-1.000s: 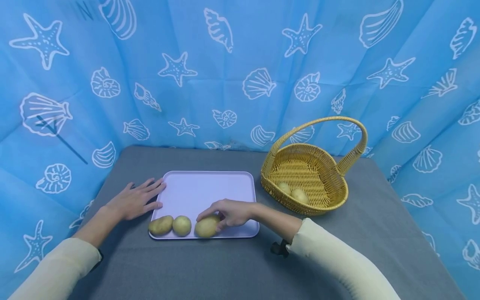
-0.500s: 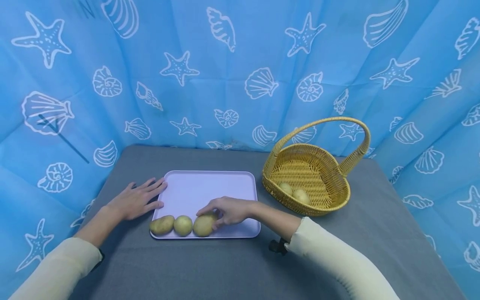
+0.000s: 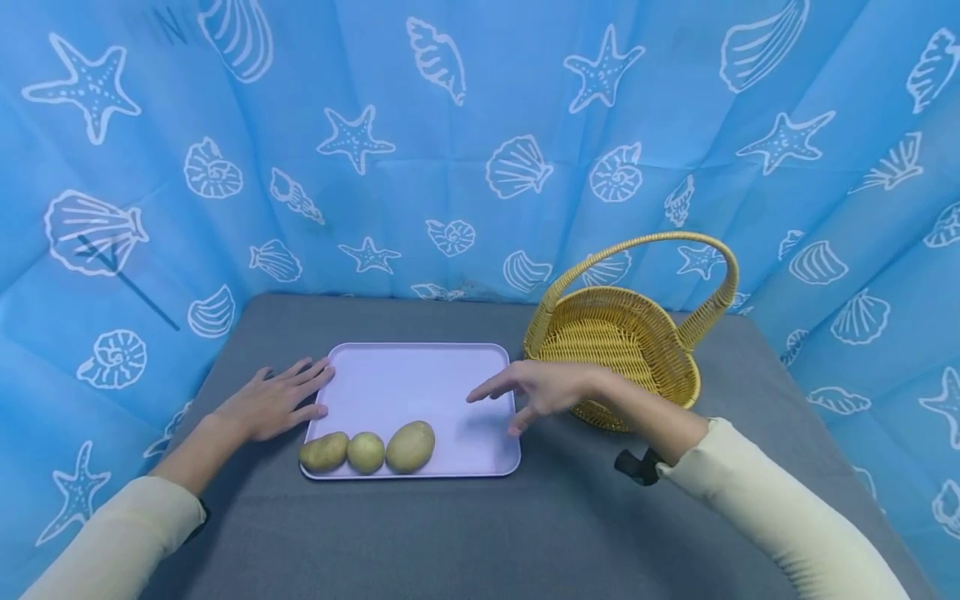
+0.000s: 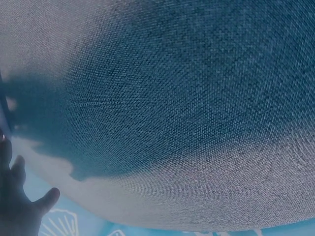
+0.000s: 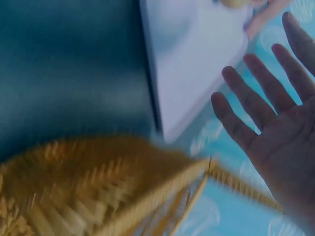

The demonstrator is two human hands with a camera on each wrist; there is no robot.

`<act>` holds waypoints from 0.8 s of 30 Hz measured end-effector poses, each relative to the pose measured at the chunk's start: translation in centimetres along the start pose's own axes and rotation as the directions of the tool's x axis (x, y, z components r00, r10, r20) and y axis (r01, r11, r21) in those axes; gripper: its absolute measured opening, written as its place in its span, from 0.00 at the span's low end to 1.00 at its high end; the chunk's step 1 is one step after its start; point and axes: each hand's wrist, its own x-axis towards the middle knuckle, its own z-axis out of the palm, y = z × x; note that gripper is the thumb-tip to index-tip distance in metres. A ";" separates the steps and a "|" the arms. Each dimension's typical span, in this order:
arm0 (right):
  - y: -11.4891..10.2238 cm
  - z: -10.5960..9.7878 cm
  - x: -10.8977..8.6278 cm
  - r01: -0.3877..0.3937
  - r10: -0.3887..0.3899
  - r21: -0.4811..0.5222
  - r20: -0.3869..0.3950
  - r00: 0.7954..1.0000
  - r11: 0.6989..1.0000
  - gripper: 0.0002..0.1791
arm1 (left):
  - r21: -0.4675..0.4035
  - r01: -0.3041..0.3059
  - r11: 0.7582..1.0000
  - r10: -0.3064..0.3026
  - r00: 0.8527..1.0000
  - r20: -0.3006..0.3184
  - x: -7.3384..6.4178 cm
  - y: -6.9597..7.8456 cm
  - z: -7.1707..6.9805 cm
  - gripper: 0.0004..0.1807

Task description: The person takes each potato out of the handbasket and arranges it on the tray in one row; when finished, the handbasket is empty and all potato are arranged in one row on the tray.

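Three potatoes sit in a row along the near edge of a pale lilac tray (image 3: 420, 367): a long one (image 3: 325, 452) at the left corner, a round one (image 3: 366, 452) beside it, and a larger oval one (image 3: 411, 447) to the right. My left hand (image 3: 273, 404) rests with spread fingers on the tray's left rim. My right hand (image 3: 543, 387) is above the tray's right edge, fingers extended and holding nothing. Behind it stands a woven basket (image 3: 660, 358), whose near inside is hidden by the hand and forearm. In the right wrist view the hand (image 5: 280, 118) has its fingers spread.
The tray and basket stand on a grey cloth-covered table (image 3: 420, 533). A blue curtain (image 3: 465, 208) with white shell and starfish prints hangs behind and at both sides. The basket's tall handle (image 3: 637, 242) arches over it.
My right hand has let go of the large oval potato after sliding it left against the round one, then moved right and up toward the basket. My left hand stays put.
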 end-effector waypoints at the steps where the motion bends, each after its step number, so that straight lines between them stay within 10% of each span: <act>1: 0.2 -0.5 -0.9 -0.011 0.011 -0.018 -0.007 1.000 1.000 0.37 | 0.002 0.001 1.000 -0.001 1.000 0.002 0.0 -0.1 0.1 0.40; 16: 6.6 -5.7 -9.6 -0.144 0.148 0.311 0.012 0.989 0.939 0.37 | 0.004 0.005 1.000 -0.005 1.000 0.011 -0.1 0.2 -0.2 0.39; 24: 8.6 -5.7 -10.7 -0.296 0.290 0.241 0.062 0.955 0.924 0.34 | -0.014 -0.004 1.000 0.004 1.000 -0.010 -0.1 0.2 -0.2 0.39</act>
